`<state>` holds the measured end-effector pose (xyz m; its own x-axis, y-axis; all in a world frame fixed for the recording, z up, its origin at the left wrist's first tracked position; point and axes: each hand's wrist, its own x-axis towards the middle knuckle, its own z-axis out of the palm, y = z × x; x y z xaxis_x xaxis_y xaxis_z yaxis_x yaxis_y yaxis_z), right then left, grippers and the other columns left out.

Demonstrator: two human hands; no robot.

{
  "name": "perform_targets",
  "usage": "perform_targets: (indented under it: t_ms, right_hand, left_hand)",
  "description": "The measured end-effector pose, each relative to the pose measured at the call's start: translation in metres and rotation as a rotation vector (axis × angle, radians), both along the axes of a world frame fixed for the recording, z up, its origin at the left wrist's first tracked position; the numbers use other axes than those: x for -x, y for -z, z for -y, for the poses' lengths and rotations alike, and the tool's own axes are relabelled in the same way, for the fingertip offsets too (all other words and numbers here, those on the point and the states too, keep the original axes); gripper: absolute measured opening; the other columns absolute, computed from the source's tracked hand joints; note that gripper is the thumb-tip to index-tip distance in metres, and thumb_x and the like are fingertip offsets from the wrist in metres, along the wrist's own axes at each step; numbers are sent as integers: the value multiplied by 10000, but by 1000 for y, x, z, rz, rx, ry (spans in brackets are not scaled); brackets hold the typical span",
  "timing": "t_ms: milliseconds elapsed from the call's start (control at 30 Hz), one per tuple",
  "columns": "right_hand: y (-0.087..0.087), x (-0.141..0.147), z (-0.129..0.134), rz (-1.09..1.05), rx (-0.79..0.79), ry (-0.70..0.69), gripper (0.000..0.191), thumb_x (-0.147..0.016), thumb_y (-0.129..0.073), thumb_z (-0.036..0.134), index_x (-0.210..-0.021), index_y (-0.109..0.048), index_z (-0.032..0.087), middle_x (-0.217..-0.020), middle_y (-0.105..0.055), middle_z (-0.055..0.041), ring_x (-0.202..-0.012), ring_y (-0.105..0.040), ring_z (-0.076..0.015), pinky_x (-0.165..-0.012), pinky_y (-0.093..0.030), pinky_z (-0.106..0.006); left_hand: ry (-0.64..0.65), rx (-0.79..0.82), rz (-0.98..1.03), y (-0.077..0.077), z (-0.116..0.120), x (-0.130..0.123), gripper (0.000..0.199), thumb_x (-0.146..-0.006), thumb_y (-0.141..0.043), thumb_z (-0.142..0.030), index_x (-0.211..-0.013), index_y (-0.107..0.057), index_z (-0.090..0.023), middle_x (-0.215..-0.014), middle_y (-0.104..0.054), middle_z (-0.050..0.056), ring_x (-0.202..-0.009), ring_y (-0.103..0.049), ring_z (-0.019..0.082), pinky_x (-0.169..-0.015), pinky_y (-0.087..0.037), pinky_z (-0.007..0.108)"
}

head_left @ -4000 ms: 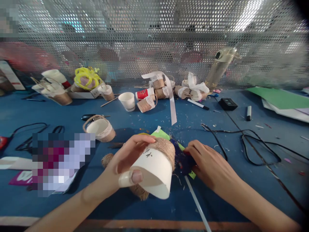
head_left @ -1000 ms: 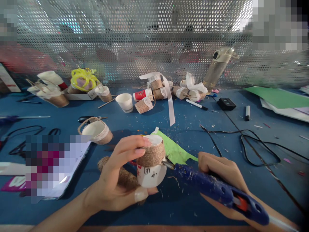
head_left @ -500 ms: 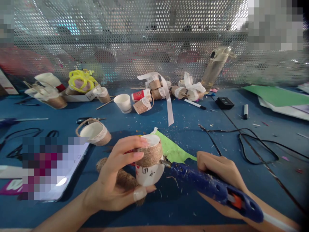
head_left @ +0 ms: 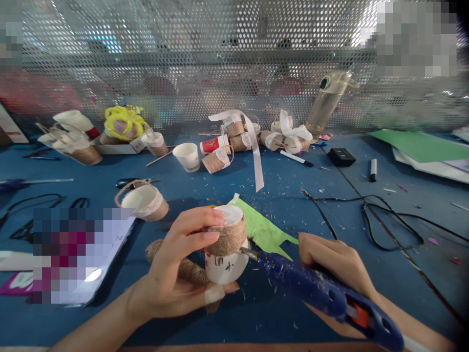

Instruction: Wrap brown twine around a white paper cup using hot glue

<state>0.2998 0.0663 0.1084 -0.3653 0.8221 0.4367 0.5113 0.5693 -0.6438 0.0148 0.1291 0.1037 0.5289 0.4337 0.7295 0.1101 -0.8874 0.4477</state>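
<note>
My left hand (head_left: 172, 264) grips a white paper cup (head_left: 226, 268) between fingers and thumb, its base facing up. Brown twine (head_left: 229, 238) is wound round the upper part of the cup. My right hand (head_left: 339, 269) is wrapped round a blue glue gun (head_left: 304, 283), and the gun's metal tip touches or nearly touches the lower edge of the twine. Behind my left hand lies a roll of twine (head_left: 192, 269), partly hidden. A green paper piece (head_left: 266, 227) rests on the table behind the cup.
A twine-wrapped cup with a handle (head_left: 146, 201) stands at the left, near a phone (head_left: 110, 259). Farther back are a plain paper cup (head_left: 186, 157), several small decorated cups, a white ribbon (head_left: 256, 161) and a bottle (head_left: 326, 105). A black cable (head_left: 377, 244) loops at the right.
The glue gun's tip has shifted slightly left and down along the twine's edge. The cup has turned a little in my left hand.
</note>
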Motion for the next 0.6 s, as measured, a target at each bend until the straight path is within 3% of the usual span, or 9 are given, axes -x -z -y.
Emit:
perform_targets:
  t_ms: [200, 367, 600]
  right_hand:
    - [2, 4, 2, -8, 19, 31, 288, -846, -427, 58, -735, -239, 247, -692, -280, 45, -551, -300, -102, -506, -258, -227]
    - [-1, 2, 1, 24, -10, 54, 277, -829, -439, 78, -743, -238, 247, -677, -259, 51, -545, -269, -108, -494, -242, -236]
    - [3, -3, 0, 35, 4, 29, 291, -745, -511, 80, -736, -272, 246, -668, -314, 65, -528, -296, -87, -480, -237, -219]
  left_hand:
    - [16, 32, -8, 2, 2, -2, 895, -659, -892, -155, -1436, -452, -214, -1339, -554, 112, -1252, -527, 288, -1130, -444, 530]
    - [-4, 48, 6, 3, 1, 0, 929, -639, -900, -182, -1447, -449, -260, -1368, -544, 114, -1219, -543, 304, -1084, -485, 560]
    - [3, 73, 63, 2, 0, -1, 938, -609, -911, -190, -1436, -471, -240, -1350, -547, 99, -1202, -550, 297, -1098, -480, 536]
